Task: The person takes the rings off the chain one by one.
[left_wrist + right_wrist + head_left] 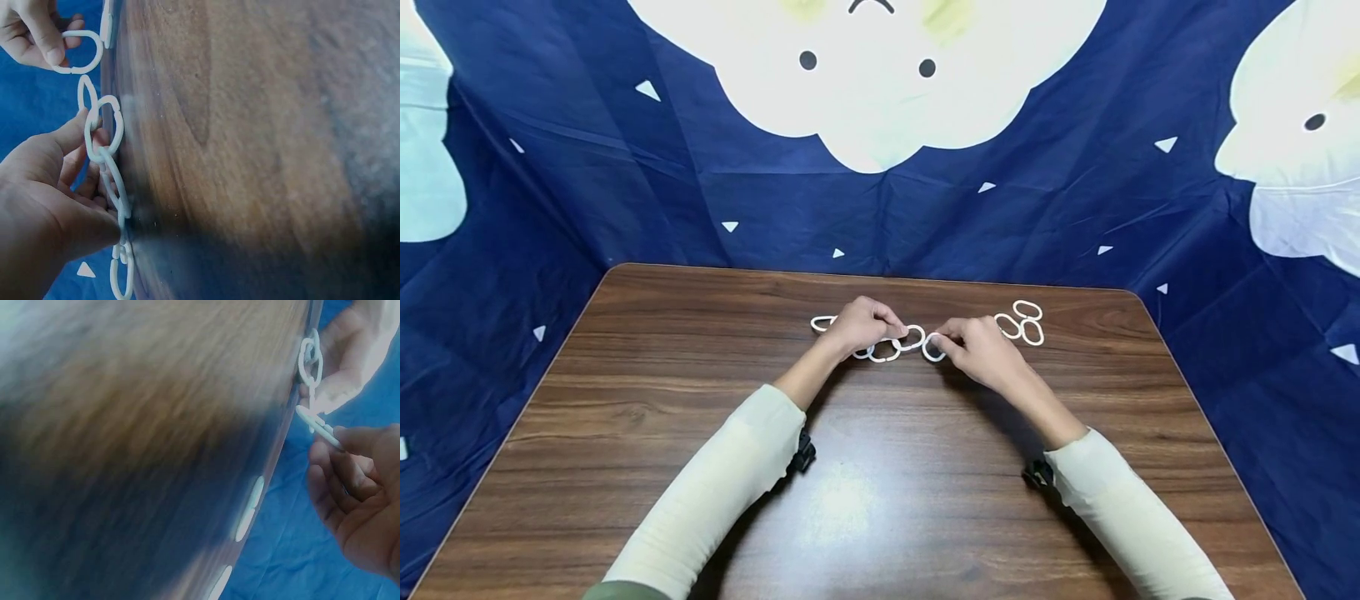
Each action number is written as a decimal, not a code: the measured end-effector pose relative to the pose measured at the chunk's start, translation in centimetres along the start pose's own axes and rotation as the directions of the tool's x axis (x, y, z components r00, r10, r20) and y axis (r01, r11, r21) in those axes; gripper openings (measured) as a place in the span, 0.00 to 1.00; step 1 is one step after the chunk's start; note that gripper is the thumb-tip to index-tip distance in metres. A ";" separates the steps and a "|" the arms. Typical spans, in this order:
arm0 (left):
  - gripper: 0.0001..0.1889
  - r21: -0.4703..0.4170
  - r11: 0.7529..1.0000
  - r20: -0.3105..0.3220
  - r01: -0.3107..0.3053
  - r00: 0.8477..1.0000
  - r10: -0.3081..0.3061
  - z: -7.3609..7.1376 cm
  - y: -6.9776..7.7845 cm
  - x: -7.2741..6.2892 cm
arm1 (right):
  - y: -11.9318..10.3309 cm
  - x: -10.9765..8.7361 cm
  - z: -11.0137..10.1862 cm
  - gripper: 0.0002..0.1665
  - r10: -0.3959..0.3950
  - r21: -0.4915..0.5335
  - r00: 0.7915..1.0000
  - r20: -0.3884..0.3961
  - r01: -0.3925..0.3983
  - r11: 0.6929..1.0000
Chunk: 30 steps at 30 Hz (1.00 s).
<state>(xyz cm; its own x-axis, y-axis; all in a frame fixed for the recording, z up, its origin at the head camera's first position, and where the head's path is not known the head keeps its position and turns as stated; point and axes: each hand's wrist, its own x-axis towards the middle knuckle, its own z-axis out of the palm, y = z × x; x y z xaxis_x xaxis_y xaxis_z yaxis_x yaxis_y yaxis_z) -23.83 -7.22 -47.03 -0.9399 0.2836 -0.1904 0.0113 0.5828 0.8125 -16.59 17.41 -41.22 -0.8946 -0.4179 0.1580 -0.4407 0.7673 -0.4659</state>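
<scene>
A chain of white oval links [884,351] runs under and beside my left hand [863,323]. Thumb and fingers of that hand pinch a link near the chain's right end; in the left wrist view, the linked pieces [114,181] hang past the palm. My right hand [981,350] pinches a single white link [933,348] between thumb and fingertips. This link, seen from its side in the right wrist view [319,428], is held close to the chain's end link [914,337]. A small opening shows in the outline of several links.
Three loose white links [1028,321] lie on the wooden table [625,400] just right of my right hand. A blue cloth [880,217] with white cloud shapes hangs behind the table's far edge and along both sides.
</scene>
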 end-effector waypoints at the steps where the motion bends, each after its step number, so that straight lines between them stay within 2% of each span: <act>1: 0.04 0.019 1.000 0.000 0.000 1.000 0.000 0.2 -0.5 0.6 | 0.2 -0.1 0.0 0.09 0.018 0.002 1.000 0.002 -0.018 1.000; 5: 0.05 0.067 0.998 0.005 -0.008 1.000 0.008 0.7 -1.9 2.1 | 1.0 -0.5 -0.4 0.10 0.127 0.033 0.992 0.015 -0.127 0.991; 9: 0.05 0.080 0.997 -0.004 -0.022 1.000 0.023 0.7 -1.8 1.9 | 2.1 -1.0 -0.7 0.09 0.217 0.091 0.976 0.014 -0.217 0.972; 13: 0.06 0.078 0.997 -0.019 -0.023 1.000 0.025 0.8 -1.3 1.6 | 3.4 -1.3 -1.0 0.10 0.270 0.102 0.963 0.001 -0.269 0.958; 18: 0.07 0.064 0.998 -0.011 -0.018 1.000 0.018 1.2 -2.1 2.5 | 5.0 -1.7 -1.3 0.14 0.324 0.094 0.946 0.005 -0.323 0.942; 24: 0.08 0.082 0.997 -0.007 -0.002 1.000 0.003 1.3 -2.6 3.0 | 6.2 -1.8 -1.8 0.18 0.399 0.087 0.913 0.086 -0.406 0.910; 30: 0.10 0.101 0.995 -0.016 0.007 1.000 -0.005 1.2 -2.5 3.0 | 7.0 -1.5 -2.2 0.18 0.456 0.147 0.872 0.181 -0.482 0.864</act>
<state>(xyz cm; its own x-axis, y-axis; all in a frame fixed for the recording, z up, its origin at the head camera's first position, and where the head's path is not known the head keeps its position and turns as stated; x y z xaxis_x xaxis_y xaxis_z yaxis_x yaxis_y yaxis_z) -26.27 -6.89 -50.35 -0.9453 0.2683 -0.1857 0.0393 0.6586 0.7515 -18.48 24.45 -42.81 -0.9672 -0.1029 -0.2323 0.0614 0.7927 -0.6065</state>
